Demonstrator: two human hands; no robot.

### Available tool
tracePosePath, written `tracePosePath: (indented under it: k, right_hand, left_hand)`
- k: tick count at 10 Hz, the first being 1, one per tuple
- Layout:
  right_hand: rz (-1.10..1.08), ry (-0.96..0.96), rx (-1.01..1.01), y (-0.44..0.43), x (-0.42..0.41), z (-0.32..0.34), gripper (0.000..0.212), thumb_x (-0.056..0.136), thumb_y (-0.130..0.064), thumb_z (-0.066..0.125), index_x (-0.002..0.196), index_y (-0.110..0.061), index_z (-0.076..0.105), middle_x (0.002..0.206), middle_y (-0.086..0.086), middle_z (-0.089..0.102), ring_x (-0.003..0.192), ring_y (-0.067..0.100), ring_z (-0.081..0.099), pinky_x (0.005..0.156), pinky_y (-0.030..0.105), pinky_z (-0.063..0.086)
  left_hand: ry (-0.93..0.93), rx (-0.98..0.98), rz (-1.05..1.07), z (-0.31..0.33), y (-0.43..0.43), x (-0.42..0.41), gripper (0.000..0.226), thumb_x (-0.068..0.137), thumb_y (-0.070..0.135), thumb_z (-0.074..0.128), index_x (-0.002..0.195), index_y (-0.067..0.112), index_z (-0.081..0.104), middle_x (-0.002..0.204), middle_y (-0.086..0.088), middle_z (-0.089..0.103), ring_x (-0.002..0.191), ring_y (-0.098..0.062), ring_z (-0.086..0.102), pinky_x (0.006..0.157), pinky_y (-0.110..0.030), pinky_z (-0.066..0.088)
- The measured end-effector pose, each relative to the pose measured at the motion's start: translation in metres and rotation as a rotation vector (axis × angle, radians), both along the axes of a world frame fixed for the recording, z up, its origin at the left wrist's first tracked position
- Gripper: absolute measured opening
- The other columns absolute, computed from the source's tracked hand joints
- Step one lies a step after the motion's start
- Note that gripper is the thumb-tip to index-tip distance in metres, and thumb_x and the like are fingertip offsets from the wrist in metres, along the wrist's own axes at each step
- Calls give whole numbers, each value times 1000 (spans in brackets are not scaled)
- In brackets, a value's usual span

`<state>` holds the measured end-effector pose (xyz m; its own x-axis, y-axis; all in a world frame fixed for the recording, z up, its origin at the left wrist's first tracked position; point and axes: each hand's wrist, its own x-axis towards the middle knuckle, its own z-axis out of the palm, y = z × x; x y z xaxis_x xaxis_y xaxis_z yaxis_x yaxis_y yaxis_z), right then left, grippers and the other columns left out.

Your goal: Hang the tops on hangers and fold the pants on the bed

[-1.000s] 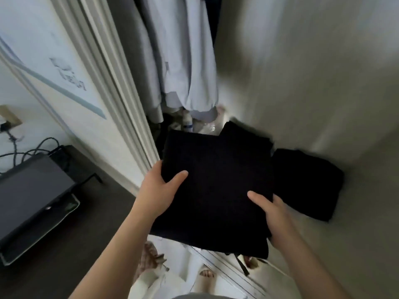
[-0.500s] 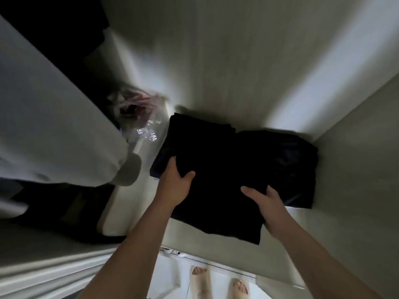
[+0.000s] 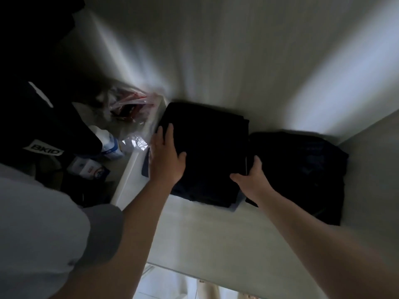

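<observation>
A folded pair of black pants lies on top of a small stack on a pale closet shelf. My left hand rests flat on the pants' left edge, fingers straight and thumb spread over the top. My right hand grips the right edge of the pants, thumb on top and fingers curled into the gap beside the pile. Just to the right sits a second pile of dark folded clothes, touching the shelf's right wall.
Left of the shelf, lower down, are a crinkled clear plastic bag, a white bottle and small boxes. A black garment with a white label and a grey hanging garment fill the left side. White closet walls close in behind and right.
The pants moved from in front of the closet onto the shelf stack beside the dark pile. My left hand's fingers now lie on top instead of beneath.
</observation>
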<state>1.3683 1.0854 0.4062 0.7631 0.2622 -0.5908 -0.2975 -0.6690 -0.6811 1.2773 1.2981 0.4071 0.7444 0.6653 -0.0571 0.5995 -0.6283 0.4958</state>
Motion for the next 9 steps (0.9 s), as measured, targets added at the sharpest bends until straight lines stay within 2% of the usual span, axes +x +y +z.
tracePosePath:
  k: [1, 2, 3, 4, 5, 7, 8, 9]
  right_hand:
    - [269, -496, -231, -9, -14, -1, 98, 87, -36, 70, 158, -37, 3, 165, 3, 8, 149, 33, 14, 113, 54, 31]
    - [635, -649, -237, -2, -29, -13, 97, 87, -43, 67, 152, -54, -4, 165, -7, -17, 152, 28, -8, 115, 61, 23]
    - [779, -499, -382, 7, -33, -40, 98, 86, -60, 62, 148, -56, -13, 158, -14, -35, 151, 27, -23, 115, 68, 13]
    - [762, -387, -448, 10, -30, -66, 104, 81, -70, 59, 145, -56, -22, 158, -14, -35, 151, 27, -23, 116, 67, 12]
    - [774, -372, -459, 12, -24, -81, 104, 81, -74, 57, 143, -57, -24, 158, -14, -35, 152, 27, -21, 117, 65, 15]
    - [823, -214, -478, 19, -7, -72, 105, 82, -70, 61, 145, -58, -22, 157, -16, -37, 152, 25, -22, 117, 63, 15]
    - [827, -211, -459, 14, -9, -55, 97, 87, -64, 58, 150, -55, -15, 162, -13, -30, 153, 26, -15, 118, 61, 14]
    - [832, -248, -437, -6, -30, -40, 87, 92, -61, 51, 153, -51, -11, 163, -11, -29, 154, 25, -13, 120, 57, 11]
  left_hand:
    - [85, 168, -141, -21, -21, -8, 85, 91, 42, 63, 159, 34, 13, 168, -6, 2, 153, -34, 5, 120, -57, 20]
    - [256, 141, -151, -49, -35, -10, 81, 92, 62, 50, 155, 46, 2, 167, 2, -11, 153, -34, -7, 115, -68, 11]
    - [365, 48, -147, -78, -43, -16, 74, 95, 68, 34, 152, 53, -11, 165, 6, -21, 152, -33, -17, 113, -74, 4]
    - [422, 47, -213, -101, -43, -27, 69, 94, 70, 23, 149, 55, -17, 163, 8, -28, 150, -31, -24, 113, -73, -2]
    - [475, 18, -241, -110, -36, -23, 70, 94, 73, 23, 147, 57, -19, 161, 9, -31, 149, -30, -27, 112, -72, -6]
    - [610, -63, -272, -100, -26, -6, 76, 93, 73, 33, 147, 59, -18, 160, 10, -35, 149, -30, -28, 112, -72, -7]
    - [595, -105, -265, -85, -28, -6, 77, 94, 68, 39, 151, 55, -10, 163, 8, -28, 151, -29, -22, 114, -71, -2]
    - [498, -54, -264, -74, -50, -25, 73, 97, 64, 39, 156, 46, 1, 168, 5, -13, 154, -26, -12, 117, -67, 3]
